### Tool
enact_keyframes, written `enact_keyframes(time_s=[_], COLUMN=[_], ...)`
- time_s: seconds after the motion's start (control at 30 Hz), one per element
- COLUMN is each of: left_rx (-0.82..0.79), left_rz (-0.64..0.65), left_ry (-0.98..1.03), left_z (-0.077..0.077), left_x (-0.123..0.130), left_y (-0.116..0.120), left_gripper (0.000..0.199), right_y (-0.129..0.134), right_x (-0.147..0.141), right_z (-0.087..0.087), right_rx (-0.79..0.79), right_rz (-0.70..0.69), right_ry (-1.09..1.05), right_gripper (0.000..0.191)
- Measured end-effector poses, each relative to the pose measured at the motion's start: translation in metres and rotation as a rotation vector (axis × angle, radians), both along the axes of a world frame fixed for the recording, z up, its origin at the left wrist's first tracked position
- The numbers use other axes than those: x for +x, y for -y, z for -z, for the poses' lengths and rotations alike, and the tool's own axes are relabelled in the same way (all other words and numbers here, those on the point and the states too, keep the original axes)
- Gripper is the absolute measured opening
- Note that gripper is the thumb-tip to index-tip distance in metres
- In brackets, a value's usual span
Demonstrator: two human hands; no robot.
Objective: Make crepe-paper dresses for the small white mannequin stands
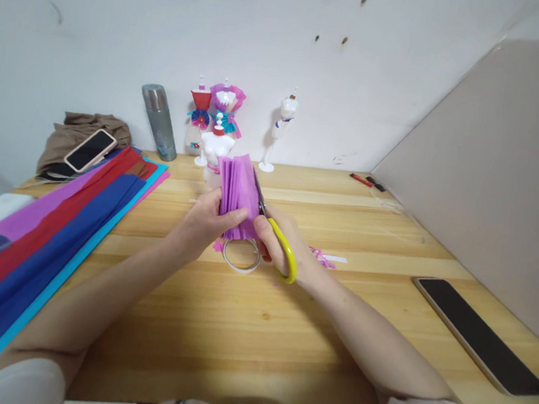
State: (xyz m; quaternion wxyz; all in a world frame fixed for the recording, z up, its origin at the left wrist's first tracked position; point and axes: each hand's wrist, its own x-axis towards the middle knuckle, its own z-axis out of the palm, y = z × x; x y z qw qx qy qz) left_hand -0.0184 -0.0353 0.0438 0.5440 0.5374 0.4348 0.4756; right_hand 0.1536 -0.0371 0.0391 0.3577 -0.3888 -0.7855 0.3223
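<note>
My left hand grips a pleated stack of purple crepe paper, its thumb pressed across the front. Yellow-handled scissors are in my right hand, with fingers through the handle loops. The scissor blades point up and away along the right edge of the purple paper; whether they are cutting into it I cannot tell. Just below the paper, a roll of tape lies on the table. Small pink paper scraps are to the right of my right hand.
Small dress forms in paper outfits and a barer one stand by the wall. A flask leans left of them. Coloured paper sheets cover the table's left side, near a phone. Another dark-screened phone lies right.
</note>
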Motion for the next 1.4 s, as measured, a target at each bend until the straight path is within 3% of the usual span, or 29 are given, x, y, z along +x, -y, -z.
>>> enact_keyframes(time_s=[0.23, 0.73, 1.07, 1.4], left_rx=[0.012, 0.054, 0.058, 0.150], left_rz=[0.012, 0.031, 0.030, -0.029], left_ry=[0.022, 0.020, -0.011, 0.081], left_z=[-0.0029, -0.0005, 0.0005, -0.0018], left_x=[0.0006, -0.0020, -0.0023, -0.0023], left_y=[0.0010, -0.0010, -0.0014, -0.0022], left_gripper=[0.036, 0.040, 0.042, 0.038], right_y=[0.0015, -0.0020, -0.0002, 0.0004], right_x=[-0.0018, 0.0065, 0.0057, 0.0031], right_z=[0.0008, 0.0050, -0.0027, 0.0013], right_rx=[-0.017, -0.013, -0.083, -0.025], right_rz=[0.053, -0.103, -0.084, -0.125], right_ry=[0.011, -0.048, -0.107, -0.053], right_gripper=[0.040, 0.046, 0.053, 0.048])
